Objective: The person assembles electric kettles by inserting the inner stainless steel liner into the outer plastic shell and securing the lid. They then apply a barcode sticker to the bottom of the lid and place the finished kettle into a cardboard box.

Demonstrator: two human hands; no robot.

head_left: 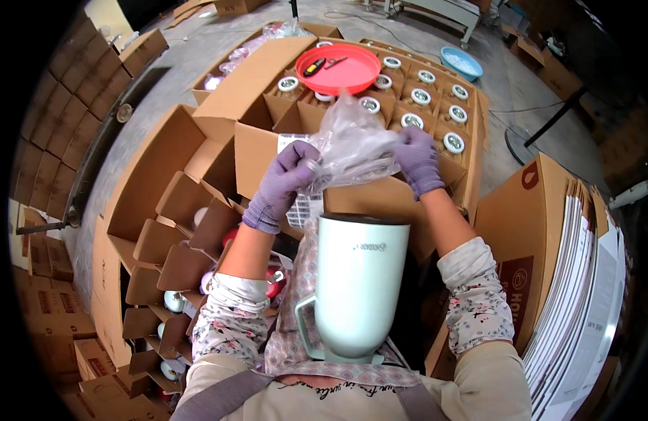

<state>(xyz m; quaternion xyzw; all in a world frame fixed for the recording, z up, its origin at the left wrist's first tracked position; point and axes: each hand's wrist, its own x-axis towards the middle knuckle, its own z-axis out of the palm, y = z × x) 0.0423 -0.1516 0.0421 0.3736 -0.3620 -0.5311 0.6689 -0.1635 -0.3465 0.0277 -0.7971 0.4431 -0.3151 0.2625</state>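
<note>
My left hand [283, 179], in a purple knit glove, pinches the left side of a crumpled clear plastic bag [355, 140]. On the bag's other side, the gloved fingers of my right hand [416, 161] are closed on its edge. The bag is stretched between both hands above a cardboard box. Close to my apron is a mint-green handled tumbler [362, 281], its dark rim away from me and its handle to the left. Neither hand touches the tumbler; what supports it is hidden.
A divided carton [471, 175] ahead holds several clear-and-white-topped items [422, 96]. On it lies a red tray [362, 63] with a box cutter [315, 67]. Another divided carton [148, 245] with coloured tumblers stands left. Flat cardboard [573, 281] leans right; a blue basin [461, 63] sits beyond.
</note>
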